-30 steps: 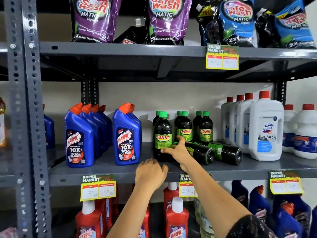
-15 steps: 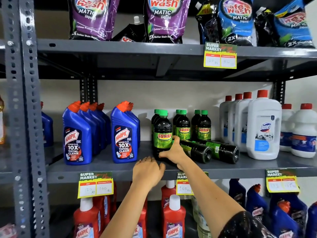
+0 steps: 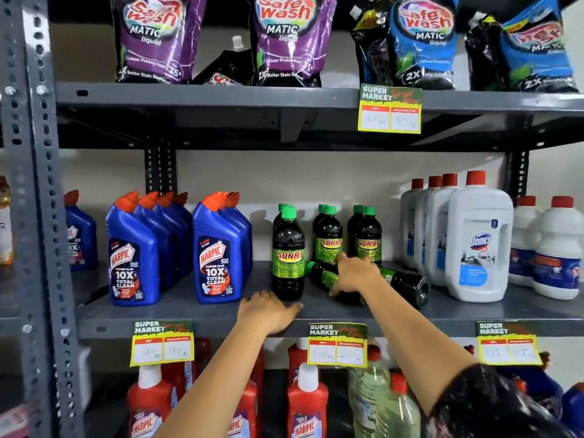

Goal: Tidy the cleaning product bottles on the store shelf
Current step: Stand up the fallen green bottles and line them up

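On the middle shelf stand dark Sunny bottles with green caps; the front one is upright. Two more Sunny bottles lie on their sides behind my right arm. My right hand wraps over the nearer fallen bottle, its green cap pointing left. The second fallen bottle lies just behind it, base toward the right. My left hand rests palm down on the shelf's front edge, fingers apart, holding nothing, just below the upright front bottle.
Blue Harpic bottles stand in rows to the left, white Domex bottles to the right. Detergent pouches fill the shelf above. Red Harpic bottles sit below. A grey perforated upright frames the left side.
My right hand has moved right from beside the upright front bottle and closed over the nearer fallen bottle. My left hand stays on the shelf edge.
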Action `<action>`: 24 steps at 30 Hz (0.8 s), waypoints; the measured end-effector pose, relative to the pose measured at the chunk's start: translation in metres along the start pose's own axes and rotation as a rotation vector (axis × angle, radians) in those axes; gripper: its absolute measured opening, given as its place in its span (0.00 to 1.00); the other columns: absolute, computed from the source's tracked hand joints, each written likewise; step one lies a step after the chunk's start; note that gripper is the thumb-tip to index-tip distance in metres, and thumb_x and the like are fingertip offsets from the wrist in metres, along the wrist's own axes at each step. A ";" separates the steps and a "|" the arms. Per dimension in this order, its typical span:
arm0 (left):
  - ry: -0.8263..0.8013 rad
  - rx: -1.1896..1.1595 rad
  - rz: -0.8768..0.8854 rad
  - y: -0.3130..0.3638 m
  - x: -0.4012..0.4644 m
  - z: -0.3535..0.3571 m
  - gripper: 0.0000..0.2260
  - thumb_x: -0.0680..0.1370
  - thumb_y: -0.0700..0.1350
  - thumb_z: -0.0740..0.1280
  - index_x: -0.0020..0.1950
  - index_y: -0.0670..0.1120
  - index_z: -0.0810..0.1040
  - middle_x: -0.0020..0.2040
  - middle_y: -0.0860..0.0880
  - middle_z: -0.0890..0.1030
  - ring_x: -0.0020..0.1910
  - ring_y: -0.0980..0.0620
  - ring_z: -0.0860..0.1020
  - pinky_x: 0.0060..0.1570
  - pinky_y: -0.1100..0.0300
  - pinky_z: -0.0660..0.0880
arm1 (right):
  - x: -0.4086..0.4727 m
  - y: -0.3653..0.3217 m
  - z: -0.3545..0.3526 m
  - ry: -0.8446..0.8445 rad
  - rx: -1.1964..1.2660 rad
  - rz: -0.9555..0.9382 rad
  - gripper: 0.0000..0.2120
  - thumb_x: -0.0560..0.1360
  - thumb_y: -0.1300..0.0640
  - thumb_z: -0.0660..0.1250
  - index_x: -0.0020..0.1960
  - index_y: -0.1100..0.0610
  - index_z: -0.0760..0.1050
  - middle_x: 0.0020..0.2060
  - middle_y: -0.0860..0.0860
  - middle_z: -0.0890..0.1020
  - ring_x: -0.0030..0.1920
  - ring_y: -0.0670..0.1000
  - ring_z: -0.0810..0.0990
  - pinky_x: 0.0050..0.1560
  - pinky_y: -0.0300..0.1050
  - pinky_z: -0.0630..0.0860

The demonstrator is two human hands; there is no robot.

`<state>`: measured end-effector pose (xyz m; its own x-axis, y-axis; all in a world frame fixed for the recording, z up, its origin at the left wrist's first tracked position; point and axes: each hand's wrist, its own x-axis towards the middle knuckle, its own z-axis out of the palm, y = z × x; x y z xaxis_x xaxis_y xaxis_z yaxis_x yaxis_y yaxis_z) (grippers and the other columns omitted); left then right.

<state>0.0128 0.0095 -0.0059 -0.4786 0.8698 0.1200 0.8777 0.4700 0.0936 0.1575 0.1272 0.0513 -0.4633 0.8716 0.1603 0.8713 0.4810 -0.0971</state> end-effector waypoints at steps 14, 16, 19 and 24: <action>0.150 -0.052 -0.002 0.004 -0.009 0.006 0.33 0.76 0.66 0.50 0.74 0.47 0.64 0.73 0.45 0.69 0.71 0.46 0.68 0.66 0.52 0.65 | -0.008 0.002 0.041 0.561 0.864 -0.128 0.37 0.68 0.47 0.75 0.71 0.52 0.62 0.56 0.57 0.80 0.61 0.62 0.72 0.55 0.51 0.71; 0.148 -0.049 -0.005 0.004 -0.009 0.006 0.33 0.76 0.66 0.50 0.73 0.47 0.65 0.73 0.45 0.69 0.71 0.46 0.68 0.65 0.52 0.65 | -0.009 0.003 0.043 0.568 0.879 -0.138 0.36 0.69 0.49 0.75 0.71 0.53 0.61 0.54 0.57 0.81 0.59 0.61 0.74 0.51 0.49 0.72; 0.142 -0.032 -0.019 0.002 -0.008 0.007 0.35 0.76 0.67 0.50 0.73 0.45 0.65 0.73 0.45 0.69 0.71 0.46 0.68 0.64 0.52 0.66 | -0.007 0.006 0.045 0.535 0.981 -0.140 0.36 0.71 0.54 0.73 0.73 0.55 0.59 0.61 0.56 0.78 0.61 0.60 0.75 0.56 0.50 0.73; 0.142 -0.023 -0.015 0.002 -0.008 0.008 0.35 0.76 0.68 0.49 0.73 0.45 0.65 0.74 0.45 0.67 0.72 0.46 0.67 0.64 0.52 0.66 | -0.003 0.021 0.040 0.396 1.034 -0.145 0.40 0.74 0.58 0.70 0.77 0.58 0.49 0.70 0.60 0.64 0.62 0.56 0.73 0.64 0.49 0.68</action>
<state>0.0191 0.0045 -0.0142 -0.4919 0.8320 0.2566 0.8703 0.4780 0.1184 0.1710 0.1386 0.0092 -0.3050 0.7977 0.5202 0.1736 0.5837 -0.7932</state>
